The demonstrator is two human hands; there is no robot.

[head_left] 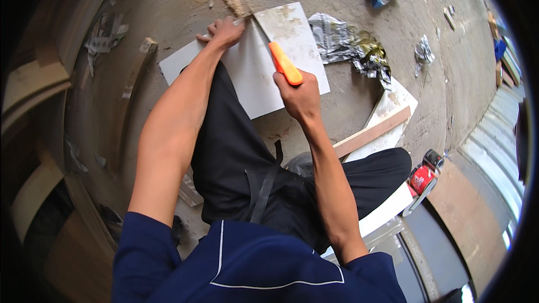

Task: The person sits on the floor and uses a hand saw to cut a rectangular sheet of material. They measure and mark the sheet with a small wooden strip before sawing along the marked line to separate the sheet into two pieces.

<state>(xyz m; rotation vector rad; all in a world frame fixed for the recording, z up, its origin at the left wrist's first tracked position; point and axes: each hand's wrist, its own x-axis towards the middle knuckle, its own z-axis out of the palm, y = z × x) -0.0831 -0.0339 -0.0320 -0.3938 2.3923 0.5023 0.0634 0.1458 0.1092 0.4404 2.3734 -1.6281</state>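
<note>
My right hand (301,96) is closed round the orange and yellow handle of a handsaw (285,63). Its narrow dark blade reaches away to the far edge of a white board (255,87), where it meets a cut or split running across the board. Left of the blade, my left hand (225,32) presses down near that far edge with its fingers apart. My left leg, in black trousers, rests against the board. Dirty smears mark the board's right part. Pale sawdust (238,5) lies on the floor just beyond the blade tip.
Crumpled foil-like wrapping (348,45) lies right of the board. A wood strip (373,131) rests on another white piece beside my right leg. Further right stands a red and black power tool (425,177). Wooden boards (36,84) lean at the left.
</note>
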